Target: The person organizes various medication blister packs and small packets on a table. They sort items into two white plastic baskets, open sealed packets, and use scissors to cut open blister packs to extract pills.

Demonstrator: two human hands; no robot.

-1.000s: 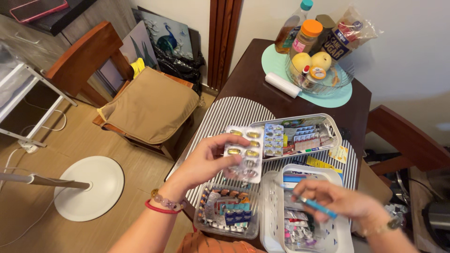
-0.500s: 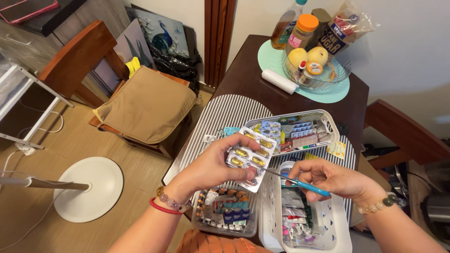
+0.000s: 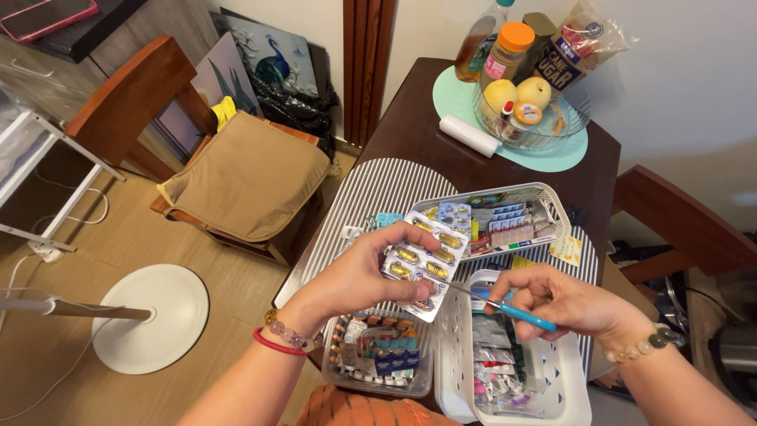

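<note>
Holding a blister pack of yellow capsules [image 3: 419, 264] above the near part of the table [image 3: 410, 126], the left hand [image 3: 359, 276] has its grip closed on the pack's lower left side, thumb on the face and fingers behind. The right hand [image 3: 564, 300] is clenched around the blue handles of a small pair of scissors [image 3: 505, 306], whose thin blades point left and meet the pack's lower right edge.

A second ago the hands were well apart, the pack held flat over the striped placemat [image 3: 378, 193] and the scissors down over the white basket [image 3: 516, 371]. Half a second ago the blade tips had come up to the pack. Now the pack is tilted a little more and the blades sit against its edge, so a cut into the foil seems to be under way; whether the blades have bitten in I cannot tell.

Below the pack, at the near edge, a clear tub [image 3: 378, 363] holds more strips of pills, with the white basket just to its right. A second white basket [image 3: 544, 201] full of packs lies behind the hands. At the far corner stands a glass bowl [image 3: 568, 126] with fruit and jars on a mint-green mat [image 3: 453, 91].
</note>
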